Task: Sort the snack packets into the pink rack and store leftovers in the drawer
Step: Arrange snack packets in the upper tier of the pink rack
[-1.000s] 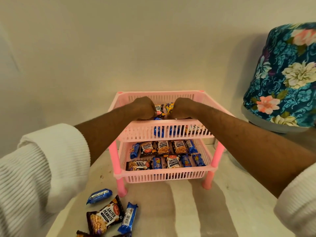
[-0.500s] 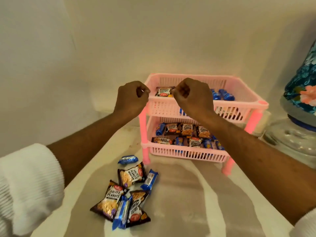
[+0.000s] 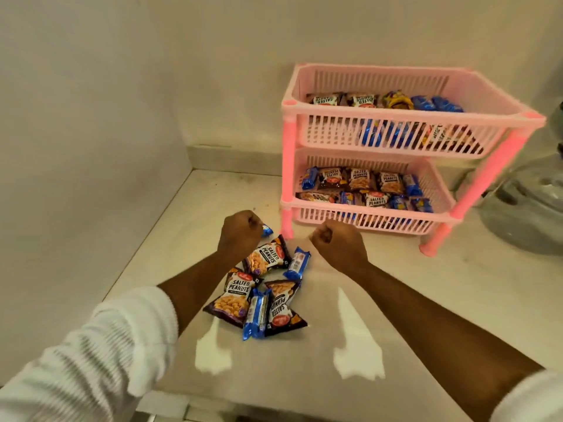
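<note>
While both fists hover, one blue packet (image 3: 256,314) lies lengthwise toward the pink rack (image 3: 411,117).

The slatted plastic two-tier rack (image 3: 408,138) is showing pale pink, its round legs a deeper pink. The dark brown peanut packets (image 3: 236,295) in front of me are carrying white lettering, orange nuts and a red badge. The slim wrappers (image 3: 297,264) are shining blue with white panels. My ribbed sleeve (image 3: 91,357) is looking white, and the stone surface (image 3: 457,287) creamy beige with faint grey veins.
</note>
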The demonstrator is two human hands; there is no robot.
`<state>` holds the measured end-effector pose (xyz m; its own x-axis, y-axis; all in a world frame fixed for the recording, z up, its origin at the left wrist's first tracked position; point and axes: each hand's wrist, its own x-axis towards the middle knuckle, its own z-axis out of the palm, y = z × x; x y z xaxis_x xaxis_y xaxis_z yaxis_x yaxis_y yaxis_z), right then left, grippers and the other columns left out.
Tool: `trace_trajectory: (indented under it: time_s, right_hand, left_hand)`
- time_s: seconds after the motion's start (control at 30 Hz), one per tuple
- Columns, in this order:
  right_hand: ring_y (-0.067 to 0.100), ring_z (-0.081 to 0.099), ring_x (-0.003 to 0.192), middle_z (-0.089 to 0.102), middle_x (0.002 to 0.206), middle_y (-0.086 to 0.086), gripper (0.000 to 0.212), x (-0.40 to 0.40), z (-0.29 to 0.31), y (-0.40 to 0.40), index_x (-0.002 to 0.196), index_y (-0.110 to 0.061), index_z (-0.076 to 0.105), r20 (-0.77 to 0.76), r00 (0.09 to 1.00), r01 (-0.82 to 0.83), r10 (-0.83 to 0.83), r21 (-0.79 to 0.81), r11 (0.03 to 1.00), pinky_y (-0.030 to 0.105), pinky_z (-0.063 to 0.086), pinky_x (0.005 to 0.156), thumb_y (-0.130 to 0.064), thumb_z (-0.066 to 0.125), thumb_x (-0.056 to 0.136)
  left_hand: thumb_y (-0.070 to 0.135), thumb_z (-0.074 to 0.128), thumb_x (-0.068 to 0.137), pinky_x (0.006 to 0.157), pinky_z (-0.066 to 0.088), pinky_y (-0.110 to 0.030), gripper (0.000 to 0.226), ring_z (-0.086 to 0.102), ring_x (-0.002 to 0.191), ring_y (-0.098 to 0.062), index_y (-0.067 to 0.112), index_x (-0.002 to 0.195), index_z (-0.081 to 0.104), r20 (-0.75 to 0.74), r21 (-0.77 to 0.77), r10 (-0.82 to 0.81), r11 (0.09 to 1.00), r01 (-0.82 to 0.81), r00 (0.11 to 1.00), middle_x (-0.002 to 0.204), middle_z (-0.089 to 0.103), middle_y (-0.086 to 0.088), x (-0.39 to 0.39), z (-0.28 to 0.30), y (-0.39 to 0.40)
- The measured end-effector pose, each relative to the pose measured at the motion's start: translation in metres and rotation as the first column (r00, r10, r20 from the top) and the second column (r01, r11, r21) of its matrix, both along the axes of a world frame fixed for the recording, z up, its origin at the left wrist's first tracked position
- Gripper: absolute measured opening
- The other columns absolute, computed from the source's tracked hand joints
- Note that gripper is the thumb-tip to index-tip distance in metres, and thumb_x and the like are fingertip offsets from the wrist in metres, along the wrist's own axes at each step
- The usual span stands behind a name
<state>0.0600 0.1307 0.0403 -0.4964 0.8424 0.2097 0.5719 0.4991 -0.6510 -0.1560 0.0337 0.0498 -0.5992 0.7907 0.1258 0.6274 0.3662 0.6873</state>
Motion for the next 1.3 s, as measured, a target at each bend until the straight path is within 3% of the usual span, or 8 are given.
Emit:
trace_trajectory:
  time_s: [0.13,0.27,0.4,0.53,0.67,0.8,1.0,1.3]
  right_hand:
    - [0.014,0.067,0.082,0.065,0.078,-0.015,0.010,-0.010,-0.035,-0.012,0.087,-0.032,0.064,0.143,0.988,0.089,-0.059,-0.211,0.973,0.025,0.044,0.062,-0.037,0.072,0.085]
    - [0.021,0.065,0.099,0.065,0.108,-0.001,0.054,-0.027,-0.064,-0.022,0.123,-0.020,0.055,0.238,0.962,0.208,-0.132,-0.330,0.921,0.029,0.048,0.074,-0.053,0.070,0.083]
    - [0.020,0.064,0.089,0.062,0.107,0.001,0.064,-0.044,-0.082,-0.033,0.124,-0.016,0.047,0.271,0.937,0.317,-0.221,-0.394,0.862,0.032,0.052,0.070,-0.057,0.070,0.081]
    - [0.024,0.064,0.094,0.058,0.110,0.004,0.066,-0.054,-0.092,-0.041,0.122,-0.018,0.047,0.284,0.905,0.406,-0.317,-0.355,0.842,0.033,0.049,0.070,-0.061,0.070,0.077]
    - [0.026,0.064,0.101,0.057,0.116,0.006,0.070,-0.059,-0.099,-0.046,0.126,-0.015,0.047,0.271,0.891,0.440,-0.364,-0.321,0.839,0.037,0.052,0.076,-0.060,0.072,0.078]
    - [0.025,0.065,0.100,0.061,0.114,0.007,0.066,-0.064,-0.100,-0.049,0.123,-0.014,0.049,0.268,0.883,0.458,-0.386,-0.309,0.833,0.037,0.054,0.079,-0.056,0.074,0.079]
    - [0.024,0.065,0.097,0.065,0.110,0.006,0.061,-0.068,-0.095,-0.051,0.119,-0.013,0.051,0.284,0.870,0.480,-0.403,-0.297,0.826,0.033,0.051,0.073,-0.053,0.075,0.080]
    - [0.017,0.059,0.085,0.066,0.111,0.006,0.068,-0.061,-0.094,-0.045,0.128,-0.012,0.047,0.257,0.898,0.431,-0.357,-0.357,0.829,0.030,0.048,0.068,-0.049,0.077,0.079]
  left_hand:
    - [0.016,0.063,0.088,0.087,0.049,-0.035,0.019,0.061,0.104,-0.029,0.011,0.104,0.071,-0.035,-0.181,-0.079,0.981,0.071,0.996,0.110,0.065,-0.014,-0.028,-0.028,-0.002]
    - [0.023,0.065,0.087,0.098,0.046,-0.040,0.040,0.055,0.115,-0.034,0.013,0.125,0.062,-0.057,-0.295,-0.130,0.950,0.107,0.990,0.126,0.055,-0.017,-0.052,-0.041,0.007]
    - [0.028,0.067,0.087,0.105,0.042,-0.041,0.054,0.048,0.126,-0.033,0.014,0.137,0.051,-0.033,-0.392,-0.279,0.887,0.244,0.960,0.137,0.050,-0.015,-0.067,-0.054,0.020]
    - [0.027,0.066,0.087,0.102,0.044,-0.045,0.055,0.049,0.124,-0.035,0.015,0.138,0.049,-0.022,-0.384,-0.295,0.885,0.264,0.955,0.136,0.051,-0.015,-0.074,-0.069,0.027]
    - [0.036,0.065,0.086,0.100,0.045,-0.044,0.058,0.044,0.128,-0.032,0.020,0.139,0.048,-0.218,-0.298,-0.299,0.927,0.229,0.929,0.140,0.046,-0.011,-0.070,-0.083,0.025]
    - [0.037,0.063,0.089,0.096,0.045,-0.040,0.042,0.047,0.122,-0.028,0.013,0.124,0.061,-0.307,-0.163,-0.435,0.900,0.404,0.846,0.128,0.053,-0.010,-0.060,-0.092,0.018]
    - [0.042,0.064,0.090,0.100,0.043,-0.038,0.049,0.049,0.122,-0.027,0.011,0.128,0.060,-0.227,-0.192,-0.549,0.835,0.516,0.804,0.125,0.059,-0.011,-0.050,-0.099,0.011]
    - [0.046,0.064,0.089,0.092,0.052,-0.044,0.048,0.062,0.110,-0.026,0.013,0.124,0.061,-0.059,-0.392,-0.458,0.828,0.401,0.887,0.117,0.067,-0.009,-0.042,-0.089,0.022]
